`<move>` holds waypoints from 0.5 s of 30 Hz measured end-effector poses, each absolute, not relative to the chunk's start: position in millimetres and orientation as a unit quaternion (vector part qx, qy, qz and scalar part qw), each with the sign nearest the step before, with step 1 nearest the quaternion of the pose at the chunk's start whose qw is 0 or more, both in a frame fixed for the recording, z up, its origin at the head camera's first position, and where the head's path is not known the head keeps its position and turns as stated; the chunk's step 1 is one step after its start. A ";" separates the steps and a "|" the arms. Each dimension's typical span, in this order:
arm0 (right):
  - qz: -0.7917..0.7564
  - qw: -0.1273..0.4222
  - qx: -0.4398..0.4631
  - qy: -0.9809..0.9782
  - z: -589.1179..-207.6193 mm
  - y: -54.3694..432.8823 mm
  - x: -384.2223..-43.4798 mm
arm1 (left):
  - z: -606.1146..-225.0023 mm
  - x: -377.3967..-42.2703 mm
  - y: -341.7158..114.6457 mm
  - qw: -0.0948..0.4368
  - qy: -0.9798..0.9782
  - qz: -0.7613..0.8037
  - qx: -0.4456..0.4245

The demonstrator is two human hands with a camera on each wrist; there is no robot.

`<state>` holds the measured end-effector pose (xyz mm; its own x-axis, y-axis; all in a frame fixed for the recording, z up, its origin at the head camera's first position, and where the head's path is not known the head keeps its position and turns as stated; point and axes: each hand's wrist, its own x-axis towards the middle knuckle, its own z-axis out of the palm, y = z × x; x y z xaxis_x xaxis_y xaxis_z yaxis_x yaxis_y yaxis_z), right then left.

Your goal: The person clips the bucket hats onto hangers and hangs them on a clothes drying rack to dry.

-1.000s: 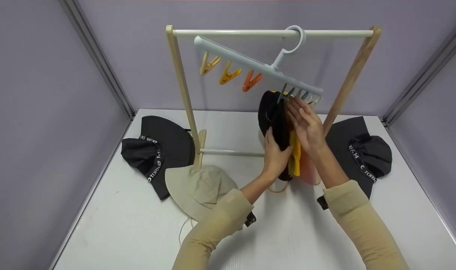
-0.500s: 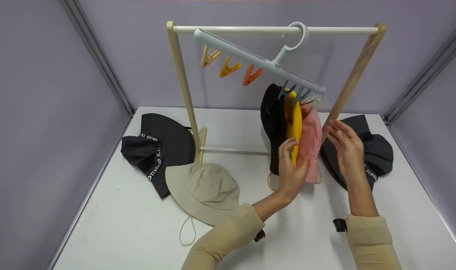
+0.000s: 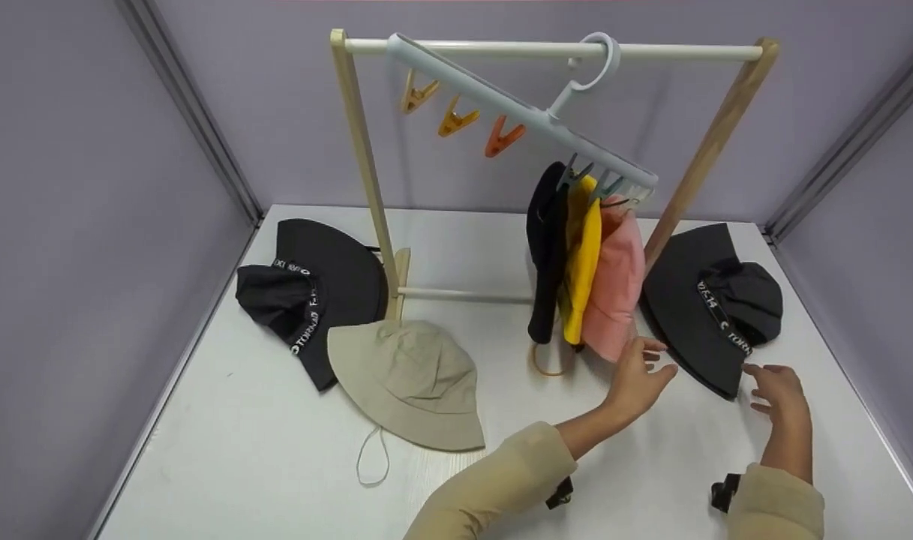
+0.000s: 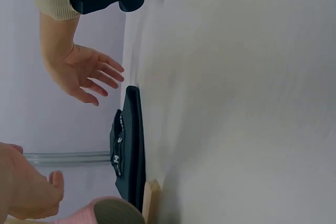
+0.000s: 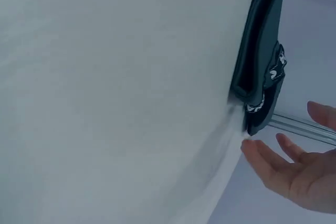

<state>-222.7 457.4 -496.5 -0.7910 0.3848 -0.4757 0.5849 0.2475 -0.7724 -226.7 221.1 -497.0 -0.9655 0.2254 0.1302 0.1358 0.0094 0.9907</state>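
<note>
My left hand (image 3: 638,382) is in the air just below the pink hat (image 3: 616,289), fingers loosely bent and holding nothing. Farther right, my right hand (image 3: 782,397) is beside the front edge of a folded black hat (image 3: 685,315) with white lettering. In the right wrist view its fingers (image 5: 260,163) are close to that hat (image 5: 260,51); whether they touch is unclear. Pink, yellow (image 3: 585,262) and black (image 3: 548,255) hats hang side by side from clips on a tilted pale-blue hanger (image 3: 527,112).
The hanger hooks over the white bar (image 3: 674,52) of a wooden-legged rack (image 3: 715,150). Yellowish and orange clips (image 3: 505,136) dangle at its raised left end. On the white table lie a beige hat (image 3: 418,382) with a cord and another black hat (image 3: 336,277).
Both hands have left the hanging hats and moved right and toward the front. The left hand has come off the yellow and pink hats; the right hand has dropped toward the right-hand black hat.
</note>
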 end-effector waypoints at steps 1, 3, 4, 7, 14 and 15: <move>-0.546 0.102 0.304 0.774 -499.3 458.3 -222.4 | -498.8 -226.5 223.3 0.060 0.708 0.696 0.100; -0.571 0.111 0.296 0.758 -503.2 459.2 -222.2 | -501.8 -226.3 226.9 0.113 0.701 0.703 0.044; -0.578 0.112 0.294 0.753 -504.5 459.4 -222.3 | -503.0 -226.2 228.5 0.139 0.695 0.705 0.016; -0.598 0.109 0.296 0.737 -507.1 459.1 -222.6 | -507.4 -226.4 231.5 0.201 0.673 0.710 -0.053; -0.570 0.123 0.309 0.751 -515.2 451.9 -229.7 | -519.5 -227.4 226.9 0.263 0.634 0.717 -0.121; -0.560 0.126 0.308 0.759 -516.9 450.4 -231.9 | -520.7 -227.4 225.4 0.265 0.635 0.716 -0.121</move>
